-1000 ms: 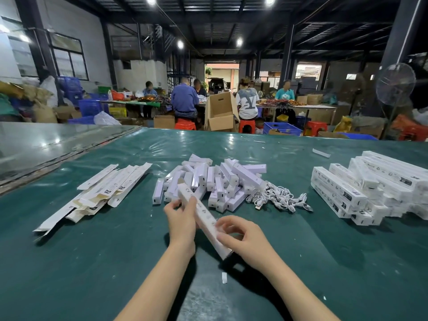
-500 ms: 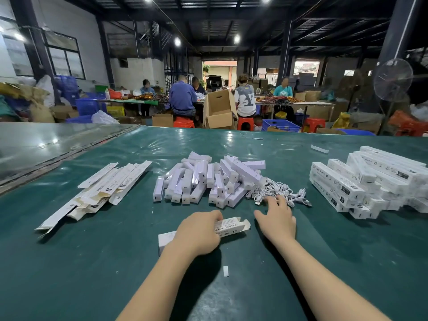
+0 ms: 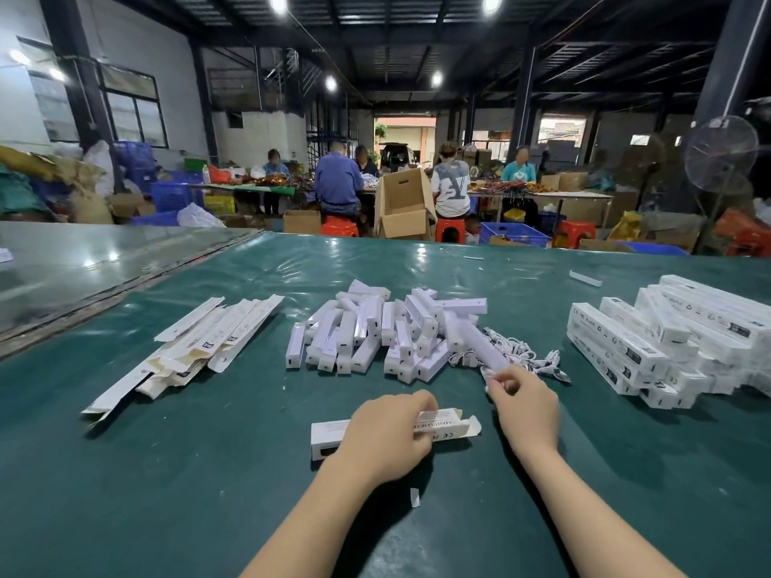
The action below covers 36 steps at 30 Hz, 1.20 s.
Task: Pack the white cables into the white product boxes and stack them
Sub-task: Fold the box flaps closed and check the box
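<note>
A long white cardboard product box lies flat on the green tabletop, its long axis running left to right and its open flap end pointing right. The left hand is curled over its middle and holds it down. Just beyond that open end, the right hand pinches the near tip of a pale, blurred bar-shaped piece between its fingers. The bar slants away toward the far left.

The tangled heap of white cables sits just behind the right hand, so that hand is much the nearer to it. I can't tell whether a cable is caught in the pinch.

Behind the box is a loose pile of small white cartons. Well off its right end is a stack of packed white boxes, and to its far left are flattened white sleeves. Nothing blocks the open end.
</note>
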Each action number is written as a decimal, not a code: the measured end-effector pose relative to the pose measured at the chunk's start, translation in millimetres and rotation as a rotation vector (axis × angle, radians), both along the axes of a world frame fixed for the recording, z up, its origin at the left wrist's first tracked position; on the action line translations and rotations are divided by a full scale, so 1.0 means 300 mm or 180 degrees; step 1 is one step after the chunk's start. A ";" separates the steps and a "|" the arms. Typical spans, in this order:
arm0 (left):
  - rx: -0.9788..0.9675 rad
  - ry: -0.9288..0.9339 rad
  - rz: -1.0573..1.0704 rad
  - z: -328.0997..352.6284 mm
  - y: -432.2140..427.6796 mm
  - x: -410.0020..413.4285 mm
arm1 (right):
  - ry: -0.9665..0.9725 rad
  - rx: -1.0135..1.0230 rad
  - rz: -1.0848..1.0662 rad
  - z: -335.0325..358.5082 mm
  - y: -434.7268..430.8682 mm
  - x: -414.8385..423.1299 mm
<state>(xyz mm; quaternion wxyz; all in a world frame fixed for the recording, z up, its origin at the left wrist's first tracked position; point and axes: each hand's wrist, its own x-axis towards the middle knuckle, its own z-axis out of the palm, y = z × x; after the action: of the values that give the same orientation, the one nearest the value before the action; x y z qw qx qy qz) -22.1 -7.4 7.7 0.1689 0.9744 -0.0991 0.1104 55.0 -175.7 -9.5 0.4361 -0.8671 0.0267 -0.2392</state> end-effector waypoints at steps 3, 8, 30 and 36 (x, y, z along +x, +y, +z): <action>0.0052 0.0041 0.0115 0.006 -0.019 -0.001 | 0.0133 0.0286 0.0231 -0.004 -0.006 -0.062; 0.0400 -0.0065 0.0019 -0.012 -0.022 0.007 | 0.0404 -0.0216 0.1249 0.000 0.000 -0.089; 0.0209 0.0082 -0.0440 -0.017 0.023 0.019 | 0.0371 -0.0523 0.1556 0.013 -0.010 -0.076; 0.0174 0.0095 -0.0431 -0.016 0.021 0.019 | 0.0354 0.0387 0.1446 0.014 -0.013 -0.074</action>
<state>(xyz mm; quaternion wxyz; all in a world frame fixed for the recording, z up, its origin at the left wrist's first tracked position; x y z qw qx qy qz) -16.4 -1.1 2.8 0.1507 0.9713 -0.1653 0.0815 32.8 -179.7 -5.3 0.5279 -0.8349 -0.1307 -0.0847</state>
